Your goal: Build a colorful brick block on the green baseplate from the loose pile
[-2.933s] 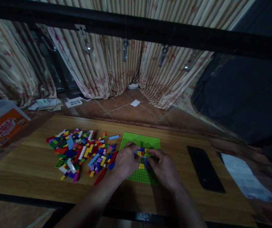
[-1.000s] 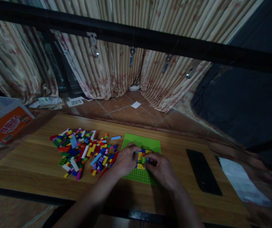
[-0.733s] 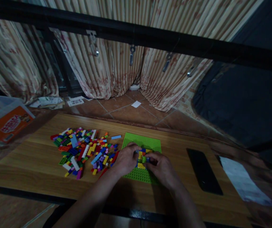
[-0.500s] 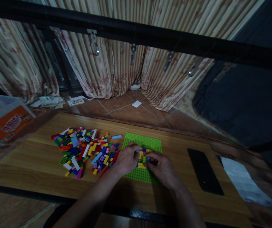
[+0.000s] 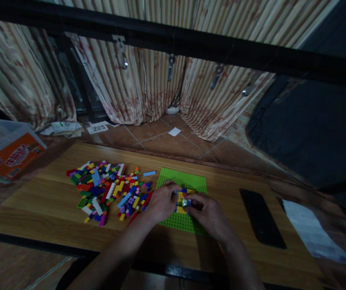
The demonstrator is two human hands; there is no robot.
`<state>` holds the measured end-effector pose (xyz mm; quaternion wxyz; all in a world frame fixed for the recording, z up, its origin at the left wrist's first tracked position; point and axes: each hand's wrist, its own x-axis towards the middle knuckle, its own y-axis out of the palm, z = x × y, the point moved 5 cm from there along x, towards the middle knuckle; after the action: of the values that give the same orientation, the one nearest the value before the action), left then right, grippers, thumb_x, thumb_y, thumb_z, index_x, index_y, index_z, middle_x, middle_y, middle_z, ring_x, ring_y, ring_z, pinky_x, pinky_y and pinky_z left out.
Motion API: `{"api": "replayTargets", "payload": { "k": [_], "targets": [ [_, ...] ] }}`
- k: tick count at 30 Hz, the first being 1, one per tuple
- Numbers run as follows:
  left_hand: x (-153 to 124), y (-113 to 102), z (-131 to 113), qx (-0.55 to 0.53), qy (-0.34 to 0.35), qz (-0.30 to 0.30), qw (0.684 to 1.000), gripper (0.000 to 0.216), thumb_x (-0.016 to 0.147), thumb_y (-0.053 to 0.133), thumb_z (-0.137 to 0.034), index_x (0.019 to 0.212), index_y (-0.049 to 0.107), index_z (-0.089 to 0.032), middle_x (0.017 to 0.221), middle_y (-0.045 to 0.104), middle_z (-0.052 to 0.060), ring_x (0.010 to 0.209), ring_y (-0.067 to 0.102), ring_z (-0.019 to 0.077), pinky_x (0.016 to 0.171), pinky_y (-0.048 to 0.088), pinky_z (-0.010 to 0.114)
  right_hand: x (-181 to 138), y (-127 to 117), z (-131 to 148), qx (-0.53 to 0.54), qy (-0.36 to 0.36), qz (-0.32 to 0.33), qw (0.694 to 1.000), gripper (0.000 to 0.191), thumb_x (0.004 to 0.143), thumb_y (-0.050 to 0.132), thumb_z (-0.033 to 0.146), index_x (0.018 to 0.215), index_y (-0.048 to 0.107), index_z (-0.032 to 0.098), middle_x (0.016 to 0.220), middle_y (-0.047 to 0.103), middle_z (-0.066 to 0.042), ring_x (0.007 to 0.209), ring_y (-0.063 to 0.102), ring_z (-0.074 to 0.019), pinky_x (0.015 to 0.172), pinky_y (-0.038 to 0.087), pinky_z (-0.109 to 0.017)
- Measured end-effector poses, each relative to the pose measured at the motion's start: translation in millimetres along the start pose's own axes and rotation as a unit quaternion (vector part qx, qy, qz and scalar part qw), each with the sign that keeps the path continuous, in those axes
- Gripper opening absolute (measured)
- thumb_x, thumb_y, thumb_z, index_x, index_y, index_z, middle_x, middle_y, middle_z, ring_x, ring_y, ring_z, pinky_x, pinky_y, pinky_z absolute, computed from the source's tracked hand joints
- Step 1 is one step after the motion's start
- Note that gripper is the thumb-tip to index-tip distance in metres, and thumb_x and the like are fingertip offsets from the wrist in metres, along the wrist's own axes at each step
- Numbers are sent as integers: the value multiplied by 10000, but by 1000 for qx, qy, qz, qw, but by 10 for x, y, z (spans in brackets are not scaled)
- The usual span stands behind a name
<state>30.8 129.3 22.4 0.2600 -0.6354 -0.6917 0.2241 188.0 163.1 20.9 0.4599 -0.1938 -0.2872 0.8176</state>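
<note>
A green studded baseplate [image 5: 179, 225] lies on the wooden table, with a small build of yellow, blue and orange toy bricks [image 5: 180, 209] in its middle. My left hand [image 5: 163, 201] rests over the plate's left side, its fingers curled against the left edge of the build. From the right, my right hand [image 5: 207, 213] pinches a small blue brick [image 5: 189, 202] between thumb and fingers, over the build's right side. A pale, shiny bit shows at this brick's left end. My fingers hide parts of the build, so I cannot tell whether the pinched brick touches it.
Loose bricks [image 5: 109, 187] of many colours are heaped left of the plate, near a single light-blue brick [image 5: 149, 173]. A black flat slab [image 5: 262, 217] lies at the right. Beyond the table are a clear box with an orange label [image 5: 17, 157] and white paper [image 5: 312, 229].
My right hand has shifted slightly and tilted the pinched brick, so a pale, shiny part now shows. My left hand stays on the build. The whole view has moved slightly.
</note>
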Motion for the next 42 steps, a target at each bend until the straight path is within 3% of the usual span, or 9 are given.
{"api": "replayTargets", "payload": {
  "k": [17, 26, 42],
  "targets": [
    [-7, 11, 4, 1, 3, -4, 1000, 330, 834, 475, -106, 1082, 667, -210, 1109, 627, 32, 979, 625, 148, 943, 489, 276, 30, 21, -25, -14, -29, -23, 999, 221, 864, 546, 287, 961, 740, 249, 935, 704, -49, 847, 649, -193, 802, 477, -335],
    [-55, 41, -57, 52, 3, -10, 999, 406, 756, 569, -141, 1150, 635, -216, 1232, 580, 57, 1080, 600, 200, 965, 492, 317, 38, 32, -9, 0, -30, -36, 999, 212, 856, 551, 296, 902, 748, 235, 898, 704, -49, 817, 651, -188, 781, 477, -329],
    [-85, 75, -76, 90, 3, -24, 996, 390, 808, 546, -162, 1189, 602, -225, 1217, 601, 53, 1055, 617, 204, 981, 489, 331, 83, 64, 51, -47, 22, -74, 996, 240, 849, 512, 322, 793, 719, 215, 834, 718, -49, 763, 646, -199, 721, 457, -319]
  ]
}}
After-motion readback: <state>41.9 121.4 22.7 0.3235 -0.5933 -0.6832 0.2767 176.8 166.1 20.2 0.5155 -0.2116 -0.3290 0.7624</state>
